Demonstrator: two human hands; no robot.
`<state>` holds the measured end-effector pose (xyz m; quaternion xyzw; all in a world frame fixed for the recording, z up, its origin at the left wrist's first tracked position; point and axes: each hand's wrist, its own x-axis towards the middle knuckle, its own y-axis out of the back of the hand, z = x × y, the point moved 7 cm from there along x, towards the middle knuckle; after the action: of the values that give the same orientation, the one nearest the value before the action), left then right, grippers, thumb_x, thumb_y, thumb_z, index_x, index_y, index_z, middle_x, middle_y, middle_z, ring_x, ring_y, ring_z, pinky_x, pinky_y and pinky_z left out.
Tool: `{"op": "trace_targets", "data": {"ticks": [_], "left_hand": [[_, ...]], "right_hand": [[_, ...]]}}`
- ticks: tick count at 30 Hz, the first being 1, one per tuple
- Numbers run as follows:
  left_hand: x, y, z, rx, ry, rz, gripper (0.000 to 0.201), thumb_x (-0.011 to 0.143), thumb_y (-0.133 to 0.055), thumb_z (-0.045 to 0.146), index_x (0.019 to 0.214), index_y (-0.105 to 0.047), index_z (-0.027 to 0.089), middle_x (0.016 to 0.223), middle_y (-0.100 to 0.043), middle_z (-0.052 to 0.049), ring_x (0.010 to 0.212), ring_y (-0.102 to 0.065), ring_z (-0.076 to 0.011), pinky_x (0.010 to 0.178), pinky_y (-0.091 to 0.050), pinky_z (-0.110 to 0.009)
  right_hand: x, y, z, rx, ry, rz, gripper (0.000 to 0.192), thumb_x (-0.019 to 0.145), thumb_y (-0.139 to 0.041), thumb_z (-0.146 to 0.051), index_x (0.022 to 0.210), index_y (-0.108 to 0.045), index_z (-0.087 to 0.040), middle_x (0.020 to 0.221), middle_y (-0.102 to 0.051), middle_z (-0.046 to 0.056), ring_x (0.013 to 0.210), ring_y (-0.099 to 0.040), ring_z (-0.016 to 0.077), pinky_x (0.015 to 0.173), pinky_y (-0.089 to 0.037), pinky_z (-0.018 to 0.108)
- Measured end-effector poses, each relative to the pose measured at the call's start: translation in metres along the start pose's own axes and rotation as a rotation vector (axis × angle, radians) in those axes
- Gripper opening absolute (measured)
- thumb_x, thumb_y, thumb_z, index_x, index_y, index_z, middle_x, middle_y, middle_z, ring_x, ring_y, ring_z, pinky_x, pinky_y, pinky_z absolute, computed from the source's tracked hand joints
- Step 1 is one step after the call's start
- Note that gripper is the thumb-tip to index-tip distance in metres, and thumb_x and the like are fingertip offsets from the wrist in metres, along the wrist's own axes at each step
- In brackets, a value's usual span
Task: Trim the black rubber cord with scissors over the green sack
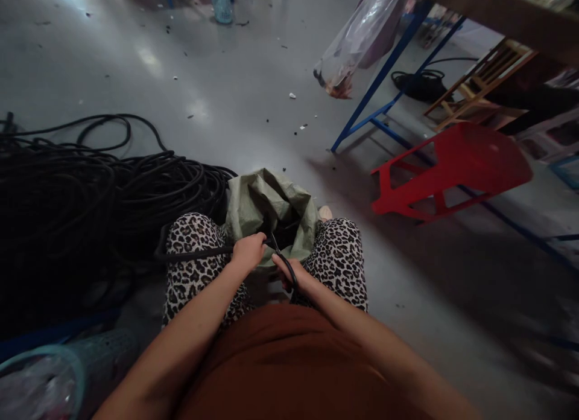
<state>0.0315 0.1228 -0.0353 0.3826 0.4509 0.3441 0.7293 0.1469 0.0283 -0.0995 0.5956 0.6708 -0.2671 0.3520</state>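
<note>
Brown shirt cloth point(289, 365) is seen nearest, above leopard-print trousers point(341, 257). Grey floor point(244, 100) is strewn with small scraps; a red stool point(479, 157) is placed by a blue-legged bench point(497, 15), and black coils point(94, 190) are heaped at left. Across the left knee, a smooth black tube point(199, 254) is gripped by the left hand point(248, 251) over an open olive sack point(242, 212); black-handled scissors point(275, 244) are held by the right hand point(298, 269).

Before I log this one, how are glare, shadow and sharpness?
Head view: pale glare on the grey floor, heavy shadow near the red stool, which looks stretched; head view, left: the black cord pile sinks into darkness, the lower-left basket is blurred; head view, centre: left hand, right hand and scissors read clearer.
</note>
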Motion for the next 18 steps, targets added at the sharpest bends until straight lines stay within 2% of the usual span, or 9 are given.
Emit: {"op": "trace_targets", "data": {"ticks": [9, 18], "left_hand": [[0.001, 0.005, -0.001, -0.027, 0.064, 0.032, 0.027, 0.087, -0.047, 0.030, 0.113, -0.050, 0.022, 0.100, -0.068, -0.007, 0.094, -0.064, -0.0221, 0.077, -0.045, -0.031], [-0.001, 0.005, 0.000, -0.030, 0.064, 0.011, 0.023, 0.086, -0.047, 0.028, 0.108, -0.052, 0.023, 0.098, -0.068, -0.007, 0.093, -0.064, -0.0209, 0.077, -0.044, -0.030]], "right_hand": [[0.005, -0.012, 0.003, 0.113, 0.011, -0.126, 0.046, 0.087, -0.048, -0.059, 0.077, -0.054, -0.014, 0.053, -0.055, -0.001, 0.041, -0.055, 0.0120, 0.038, -0.041, 0.020], [0.000, -0.014, -0.002, 0.116, 0.006, -0.117, 0.047, 0.087, -0.049, -0.059, 0.077, -0.054, -0.013, 0.058, -0.056, 0.003, 0.045, -0.055, 0.0130, 0.041, -0.041, 0.021]]}}
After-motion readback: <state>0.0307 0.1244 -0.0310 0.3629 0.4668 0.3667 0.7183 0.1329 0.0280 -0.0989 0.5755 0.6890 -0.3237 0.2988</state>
